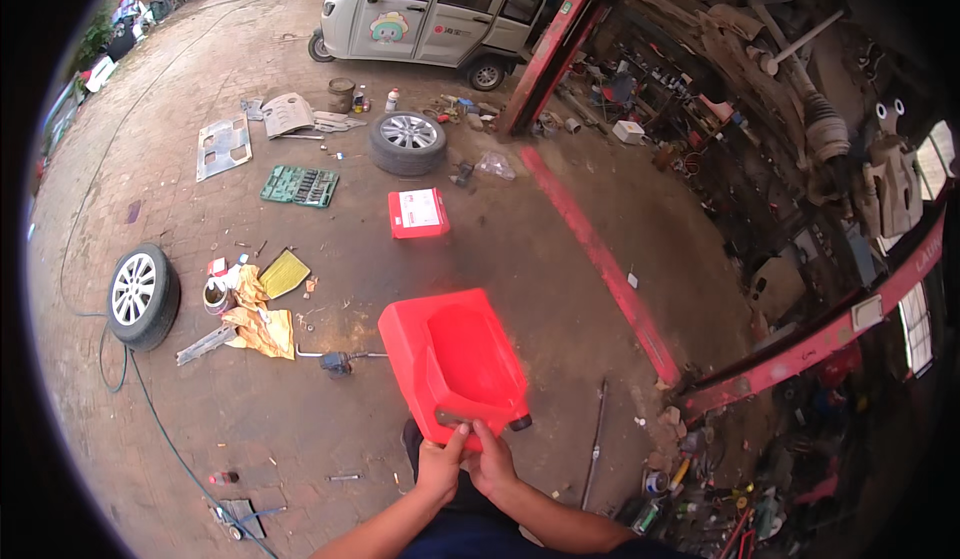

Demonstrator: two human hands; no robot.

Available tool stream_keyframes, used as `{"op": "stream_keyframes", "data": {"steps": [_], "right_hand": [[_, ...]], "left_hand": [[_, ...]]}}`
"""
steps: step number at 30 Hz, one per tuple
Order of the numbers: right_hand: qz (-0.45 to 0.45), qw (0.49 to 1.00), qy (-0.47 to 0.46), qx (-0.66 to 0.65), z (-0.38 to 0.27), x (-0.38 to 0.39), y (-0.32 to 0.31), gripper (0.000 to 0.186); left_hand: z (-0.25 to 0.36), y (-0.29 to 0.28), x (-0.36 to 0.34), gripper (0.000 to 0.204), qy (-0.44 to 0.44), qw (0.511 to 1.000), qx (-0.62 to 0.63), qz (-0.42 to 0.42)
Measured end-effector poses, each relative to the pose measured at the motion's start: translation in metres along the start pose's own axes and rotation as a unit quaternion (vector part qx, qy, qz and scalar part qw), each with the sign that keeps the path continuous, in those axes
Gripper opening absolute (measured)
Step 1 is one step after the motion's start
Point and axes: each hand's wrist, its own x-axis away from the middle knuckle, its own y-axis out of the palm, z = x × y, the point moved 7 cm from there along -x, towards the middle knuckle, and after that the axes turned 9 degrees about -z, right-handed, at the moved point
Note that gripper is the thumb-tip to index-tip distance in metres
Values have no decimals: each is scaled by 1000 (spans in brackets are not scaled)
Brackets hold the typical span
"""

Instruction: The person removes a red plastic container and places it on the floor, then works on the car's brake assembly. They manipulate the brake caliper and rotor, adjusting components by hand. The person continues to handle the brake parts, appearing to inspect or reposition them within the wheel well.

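I hold a red plastic jug [450, 344] with a large recessed or cut-out opening facing up and a black cap at its lower right. My left hand [440, 469] and my right hand [490, 464] are side by side, both closed on its near end, thumbs on top and the other fingers partly hidden beneath. Beyond the jug, a red box [419, 221] with a white panel rests on the ground. An L-shaped bar with a dark fitting [333, 362] lies just left of the jug.
Two wheels [140, 314] [405, 159], a green socket case [295, 187] and crumpled yellow paper [262, 331] lie on the ground. A small white vehicle [425, 19] stands behind. Red lift posts [540, 69] and a red floor beam [600, 259] are rightward, beside cluttered shelves. A hose [165, 429] crosses the left.
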Motion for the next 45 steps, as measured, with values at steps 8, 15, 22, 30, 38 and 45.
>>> {"op": "stream_keyframes", "data": {"steps": [8,15,22,30,38,45], "right_hand": [[-1,995,-73,68,-140,-213,34,27],[42,975,-201,88,-338,-289,60,19],[111,936,-332,47,-476,-296,91,29],[152,896,-415,46,-537,-344,154,37],[56,897,-436,48,-560,-371,200,40],[75,892,-442,60,-572,-377,210,42]], "left_hand": [[98,66,-227,27,-92,966,-203,-128],[176,117,-365,28,-47,921,-316,-224],[392,210,-513,35,331,828,-419,-170],[581,519,-541,62,757,431,-425,-246],[616,711,-551,81,791,382,-441,-183],[639,759,-555,95,880,329,-315,-138]]}}
